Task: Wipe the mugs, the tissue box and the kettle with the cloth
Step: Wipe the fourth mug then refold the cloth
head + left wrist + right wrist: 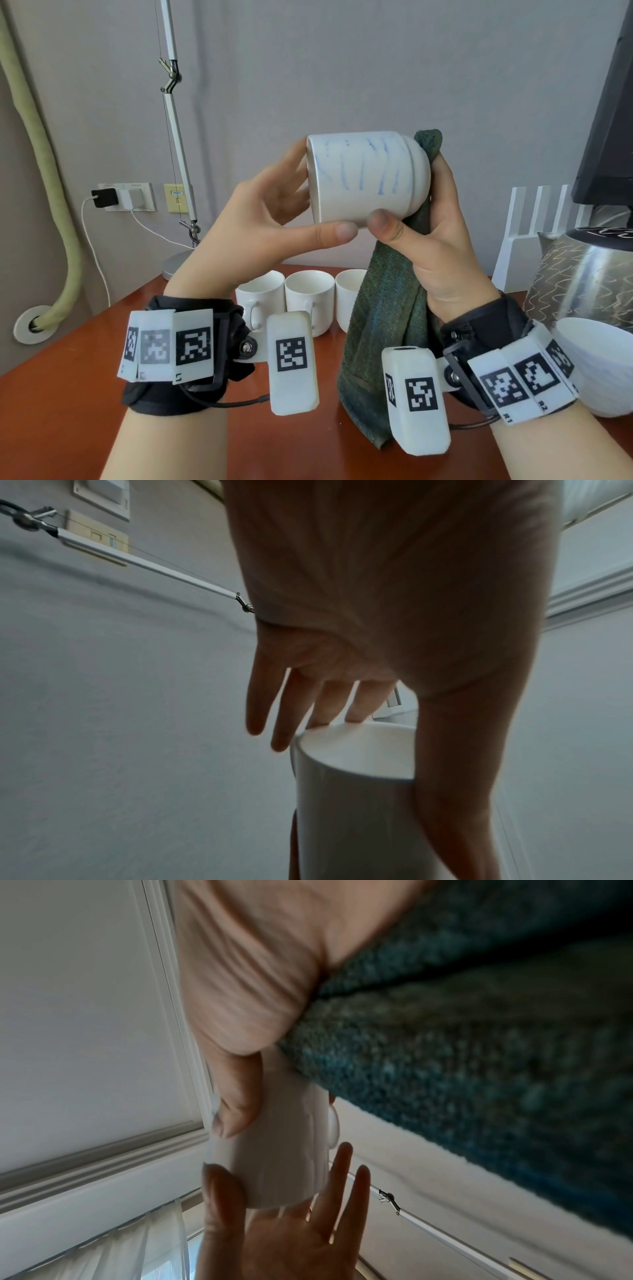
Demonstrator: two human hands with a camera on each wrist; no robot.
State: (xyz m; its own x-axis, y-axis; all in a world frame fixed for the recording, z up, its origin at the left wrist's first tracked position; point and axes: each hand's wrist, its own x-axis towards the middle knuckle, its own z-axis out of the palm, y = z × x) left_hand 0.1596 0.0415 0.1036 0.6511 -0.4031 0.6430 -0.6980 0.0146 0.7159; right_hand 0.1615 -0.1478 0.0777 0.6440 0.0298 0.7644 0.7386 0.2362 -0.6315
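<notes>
A white mug (pixel 366 178) streaked with blue lines, a dark green cloth (pixel 383 325) beside it; below the mug, three plain white mugs (pixel 308 298) on a reddish-brown table (pixel 68 394).

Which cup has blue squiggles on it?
The cup held up in the air, tipped on its side between the left hand and right hand. The three mugs on the table are plain white and stand upright.
</notes>
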